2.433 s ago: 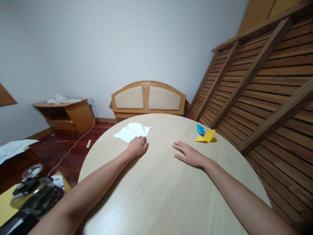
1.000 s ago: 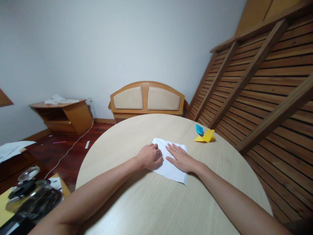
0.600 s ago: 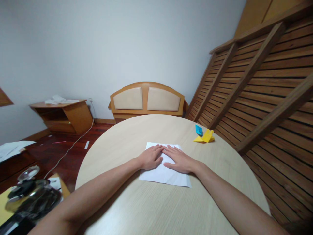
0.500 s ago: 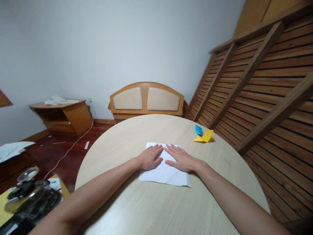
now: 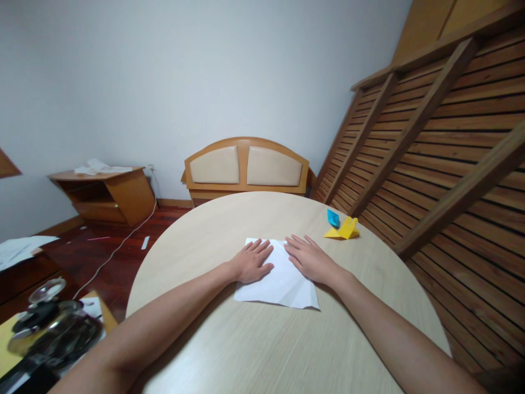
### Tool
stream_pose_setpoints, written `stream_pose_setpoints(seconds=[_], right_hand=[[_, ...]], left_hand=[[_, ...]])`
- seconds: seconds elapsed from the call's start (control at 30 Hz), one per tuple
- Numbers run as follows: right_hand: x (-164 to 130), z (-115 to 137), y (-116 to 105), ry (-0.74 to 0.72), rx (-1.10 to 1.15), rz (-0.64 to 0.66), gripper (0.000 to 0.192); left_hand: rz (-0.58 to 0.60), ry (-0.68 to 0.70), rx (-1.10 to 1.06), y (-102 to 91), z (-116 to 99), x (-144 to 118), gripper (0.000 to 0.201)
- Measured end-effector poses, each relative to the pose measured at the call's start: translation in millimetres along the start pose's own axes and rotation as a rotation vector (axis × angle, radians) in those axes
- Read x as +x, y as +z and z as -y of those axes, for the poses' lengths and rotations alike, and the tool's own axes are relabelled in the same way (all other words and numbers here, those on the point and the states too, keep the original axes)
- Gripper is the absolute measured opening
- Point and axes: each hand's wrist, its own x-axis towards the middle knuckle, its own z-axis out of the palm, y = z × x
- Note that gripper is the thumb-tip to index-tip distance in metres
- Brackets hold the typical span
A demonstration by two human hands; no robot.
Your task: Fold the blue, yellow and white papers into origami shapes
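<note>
A creased white sheet of paper (image 5: 278,283) lies flat on the round light-wood table (image 5: 262,339), in front of me. My left hand (image 5: 251,262) rests palm down on the sheet's left part, fingers spread. Palm down as well, my right hand (image 5: 309,259) presses the sheet's right upper part. Neither hand grips anything.
A small blue folded paper (image 5: 333,218) and a yellow folded paper (image 5: 343,229) sit at the table's far right. Behind the table stands a padded wooden headboard (image 5: 246,167). A slatted wooden frame (image 5: 430,148) leans at right. A glass kettle (image 5: 53,323) sits at lower left.
My left hand dragged the white sheet from the table's far left to the middle, and my right hand joined it. In the last half second the right hand slid a little to the right.
</note>
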Motion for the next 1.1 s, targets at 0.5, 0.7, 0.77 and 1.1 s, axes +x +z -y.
stream_pose_setpoints(seconds=[0.5,0.7,0.77,1.1], right_hand=[[4,-11,13,0.233,0.105,0.228,0.086],[3,-10,11,0.154,-0.005,0.057,0.066],[3,-1,10,0.024,-0.004,0.032,0.059],[2,-1,9,0.052,0.142,0.135,0.071]], left_hand=[[-0.024,-0.030,0.015,1.9,3,2,0.069],[-0.026,-0.037,0.016,0.6,3,3,0.068],[-0.028,-0.034,0.020,1.3,4,3,0.068],[-0.033,-0.034,0.007,2.4,7,3,0.069]])
